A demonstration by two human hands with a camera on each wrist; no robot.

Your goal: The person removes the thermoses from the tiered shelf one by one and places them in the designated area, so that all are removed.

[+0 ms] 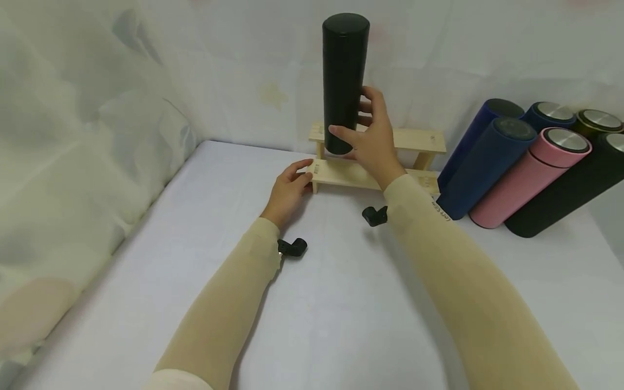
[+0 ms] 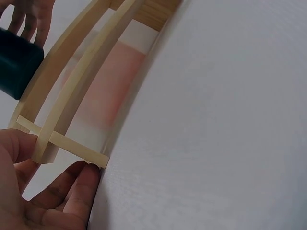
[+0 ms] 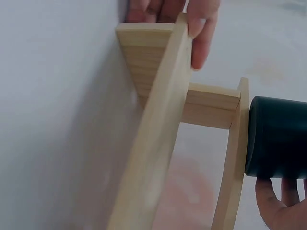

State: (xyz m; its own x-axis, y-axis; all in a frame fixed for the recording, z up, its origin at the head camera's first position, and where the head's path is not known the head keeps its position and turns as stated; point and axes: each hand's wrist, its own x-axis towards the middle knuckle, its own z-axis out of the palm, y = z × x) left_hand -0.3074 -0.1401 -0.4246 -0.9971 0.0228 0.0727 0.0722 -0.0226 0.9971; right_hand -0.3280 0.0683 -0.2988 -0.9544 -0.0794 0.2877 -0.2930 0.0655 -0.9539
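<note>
My right hand (image 1: 372, 135) grips a tall dark thermos bottle (image 1: 345, 76), held upright at the left part of a two-step wooden stand (image 1: 341, 172). In the right wrist view the bottle's base (image 3: 268, 139) is right at the upper step (image 3: 235, 167); whether it bears on it I cannot tell. My left hand (image 1: 287, 189) holds the left end of the lower step. In the left wrist view its thumb (image 2: 21, 146) lies on the step's end, while the fingers (image 2: 72, 196) are curled beside the leg below.
At the right stand several thermos bottles: two blue ones (image 1: 480, 168), a pink one (image 1: 528, 179), a black one (image 1: 567, 187) and more behind. White cloth covers the table (image 1: 341, 303). A pale curtain (image 1: 234, 70) hangs close behind the stand.
</note>
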